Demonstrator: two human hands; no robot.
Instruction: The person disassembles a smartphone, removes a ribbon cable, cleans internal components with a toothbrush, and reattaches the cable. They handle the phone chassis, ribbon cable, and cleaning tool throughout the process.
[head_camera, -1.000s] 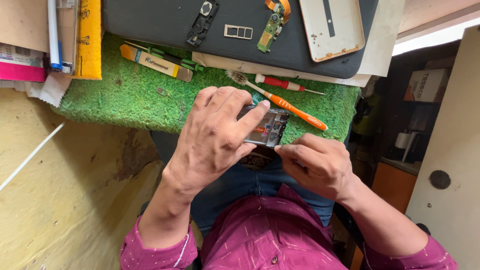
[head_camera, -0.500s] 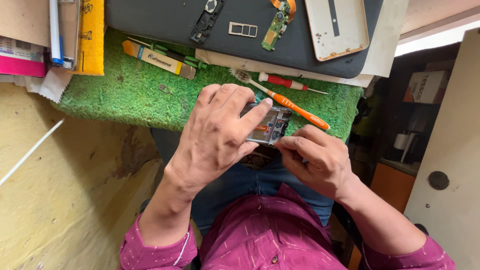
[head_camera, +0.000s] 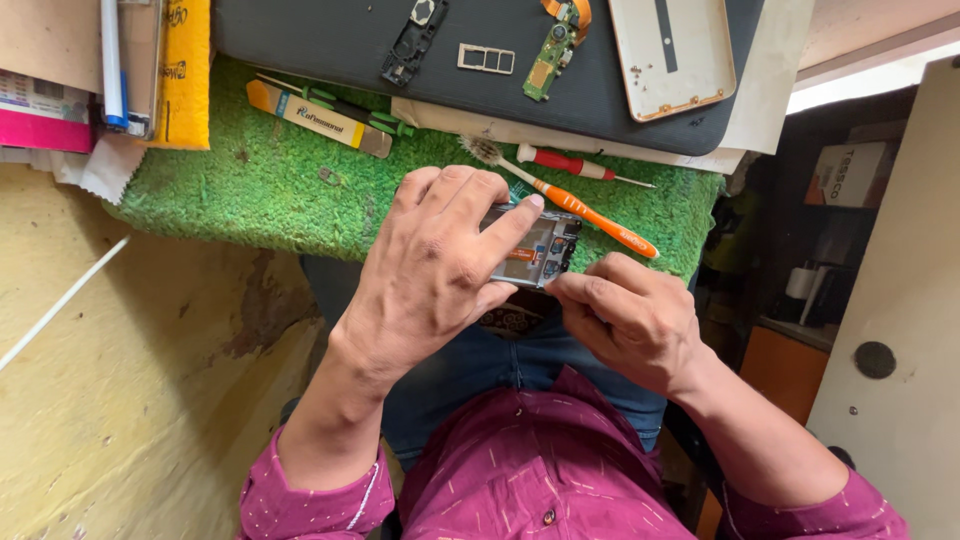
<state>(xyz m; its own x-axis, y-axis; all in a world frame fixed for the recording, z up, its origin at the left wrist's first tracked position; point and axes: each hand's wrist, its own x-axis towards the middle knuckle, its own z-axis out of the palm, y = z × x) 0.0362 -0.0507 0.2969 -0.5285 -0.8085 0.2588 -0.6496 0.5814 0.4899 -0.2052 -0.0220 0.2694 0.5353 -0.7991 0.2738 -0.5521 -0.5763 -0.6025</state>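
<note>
Open green mat (head_camera: 250, 190) at left centre of frame, passable. Blocked above by yellow-tipped tool (head_camera: 318, 118) and dark pad (head_camera: 330, 40). Hemmed at centre right by 2 tools: orange-handled brush (head_camera: 570, 200) and red screwdriver (head_camera: 575, 163).

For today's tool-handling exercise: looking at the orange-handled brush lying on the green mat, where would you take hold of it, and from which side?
Probably by the orange handle, coming from above and the mat's right side. That end lies bare; the bristle head sits close to the red screwdriver, and the left hand, holding the opened phone, crowds the handle's middle.
</note>
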